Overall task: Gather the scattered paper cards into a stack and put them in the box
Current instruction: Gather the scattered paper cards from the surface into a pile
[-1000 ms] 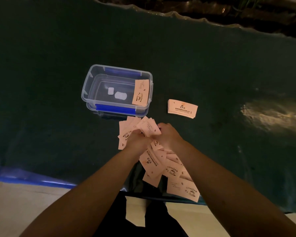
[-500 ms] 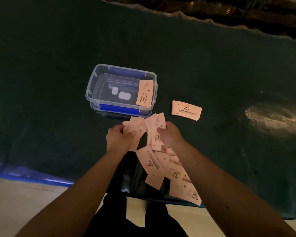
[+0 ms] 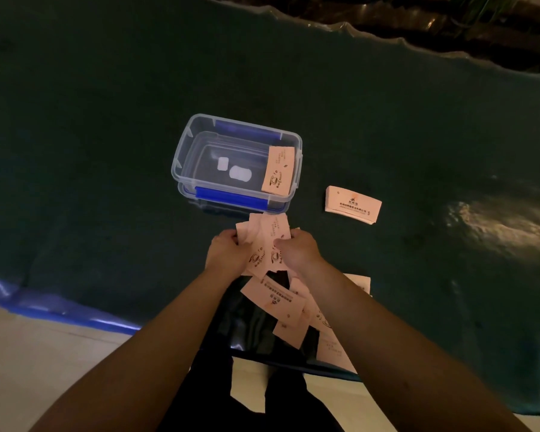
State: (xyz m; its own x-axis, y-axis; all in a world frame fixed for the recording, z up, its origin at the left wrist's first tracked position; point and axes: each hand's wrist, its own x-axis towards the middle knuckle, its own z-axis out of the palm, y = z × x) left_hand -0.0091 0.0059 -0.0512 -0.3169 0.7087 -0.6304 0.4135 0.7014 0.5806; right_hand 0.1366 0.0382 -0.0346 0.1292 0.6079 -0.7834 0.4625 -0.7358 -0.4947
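Observation:
A clear plastic box (image 3: 181,157) with blue clips sits on the dark green table cover, with one pale pink card (image 3: 278,169) leaning inside its right end. Just in front of the box, my left hand (image 3: 228,254) and my right hand (image 3: 296,252) both grip a fanned bunch of pink cards (image 3: 267,235) between them. More loose cards (image 3: 281,304) lie scattered below my hands near the table's front edge, partly hidden by my right forearm. A neat stack of cards (image 3: 353,203) lies to the right of the box.
The green cover (image 3: 75,151) spreads over the whole table; its blue edge (image 3: 60,313) shows at the front left. Pale floor and my dark trousers lie below. A bright glare patch (image 3: 505,226) sits at the right. Dark clutter lines the far edge.
My hands spread apart with the cards, then came back together, squaring the bunch into a tighter fan just in front of the box. The box and side stack have not moved.

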